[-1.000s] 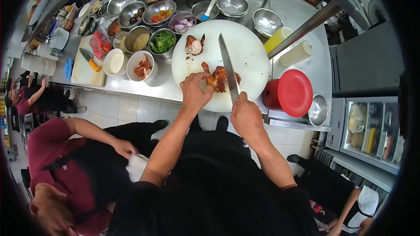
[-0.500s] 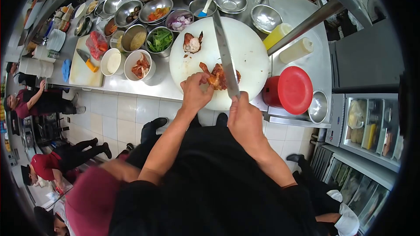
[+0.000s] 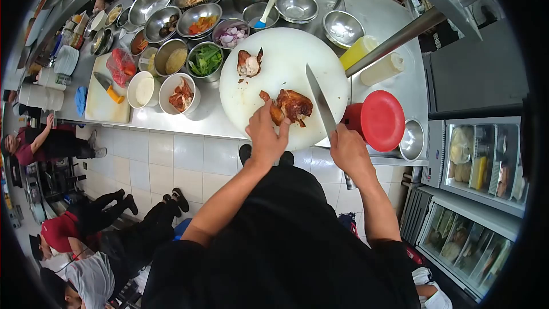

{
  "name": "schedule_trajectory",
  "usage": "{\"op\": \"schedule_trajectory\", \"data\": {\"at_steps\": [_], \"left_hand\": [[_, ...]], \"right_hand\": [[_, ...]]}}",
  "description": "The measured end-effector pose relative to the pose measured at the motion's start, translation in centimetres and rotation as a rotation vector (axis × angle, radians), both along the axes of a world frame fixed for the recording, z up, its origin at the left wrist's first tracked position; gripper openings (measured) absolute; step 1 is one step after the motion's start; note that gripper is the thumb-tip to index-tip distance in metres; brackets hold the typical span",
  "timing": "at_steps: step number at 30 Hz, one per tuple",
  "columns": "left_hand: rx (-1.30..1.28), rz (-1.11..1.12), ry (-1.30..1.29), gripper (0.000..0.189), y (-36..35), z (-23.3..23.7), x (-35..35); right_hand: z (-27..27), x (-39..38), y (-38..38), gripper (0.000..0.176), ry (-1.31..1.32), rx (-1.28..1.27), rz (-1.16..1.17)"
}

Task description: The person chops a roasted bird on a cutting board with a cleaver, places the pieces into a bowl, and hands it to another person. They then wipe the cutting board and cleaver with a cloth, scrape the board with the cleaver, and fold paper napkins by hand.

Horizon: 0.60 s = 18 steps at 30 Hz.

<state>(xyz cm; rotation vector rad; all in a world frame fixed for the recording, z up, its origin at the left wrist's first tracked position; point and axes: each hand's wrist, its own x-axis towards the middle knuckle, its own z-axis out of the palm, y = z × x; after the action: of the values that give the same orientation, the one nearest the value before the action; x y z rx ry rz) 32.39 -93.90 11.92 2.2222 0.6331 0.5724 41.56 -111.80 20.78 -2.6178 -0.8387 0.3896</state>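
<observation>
A browned piece of roasted meat [image 3: 294,105] lies near the front of the round white cutting board [image 3: 320,51]. My left hand [image 3: 267,137] has its fingertips on a smaller piece [image 3: 277,113] at the left of it, with thumb and index finger apart. My right hand [image 3: 351,150] is closed round the handle of a long knife [image 3: 322,101], whose blade lies over the board's right part, to the right of the meat. Another piece with pale flesh showing [image 3: 249,64] sits at the board's upper left.
Metal bowls of chopped food [image 3: 205,60] crowd the upper left. A white tub of meat [image 3: 179,94] and a small board with a knife [image 3: 102,103] stand left. Squeeze bottles [image 3: 382,68] and a red round lid [image 3: 382,121] are right. Several people stand at the lower left.
My right hand and the knife have moved right, off the meat. My left hand has shifted slightly right and down and its fingers have spread. A person in dark red beside me has gone from view.
</observation>
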Motion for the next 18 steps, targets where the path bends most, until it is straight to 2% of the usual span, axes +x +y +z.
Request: {"op": "schedule_trajectory", "data": {"at_steps": [2, 5, 6, 7, 9, 10, 12, 14, 18], "left_hand": [[-0.017, 0.045, 0.032, 0.064, -1.8, -0.5, 1.1], [0.097, 0.117, 0.069, 0.064, -3.5, -0.6, 3.5], [0.122, 0.116, 0.085, 0.055, -3.4, -0.7, 4.3], [0.124, 0.114, 0.082, 0.055, -2.9, -1.0, 5.0], [0.279, -0.020, 0.047, 0.041, -1.5, -1.9, 6.0], [0.270, -0.124, -0.026, 0.031, -0.4, -1.9, 6.3], [0.222, -0.346, -0.081, 0.034, 1.7, -1.7, 6.4], [0.201, -0.520, -0.088, 0.036, 3.2, -1.1, 6.6], [0.234, -0.536, -0.141, 0.037, 3.3, -1.0, 6.9]], "right_hand": [[0.6, -1.0, -0.1, 0.015, 0.055, -0.022, -0.008], [0.4, -2.9, -0.8, 0.017, 0.150, -0.045, -0.016], [0.9, -3.4, -0.9, 0.018, 0.189, -0.012, -0.025], [1.4, -3.7, -1.1, 0.019, 0.227, 0.023, -0.034], [1.7, -3.6, -1.6, 0.020, 0.242, 0.045, -0.056], [1.7, -3.3, -1.9, 0.020, 0.194, 0.080, -0.081], [1.7, -2.6, -2.3, 0.019, 0.145, 0.117, -0.123], [1.7, -1.7, -1.8, 0.017, -0.009, 0.236, -0.118], [3.7, -1.3, 0.1, 0.016, -0.054, 0.305, -0.124]]}}
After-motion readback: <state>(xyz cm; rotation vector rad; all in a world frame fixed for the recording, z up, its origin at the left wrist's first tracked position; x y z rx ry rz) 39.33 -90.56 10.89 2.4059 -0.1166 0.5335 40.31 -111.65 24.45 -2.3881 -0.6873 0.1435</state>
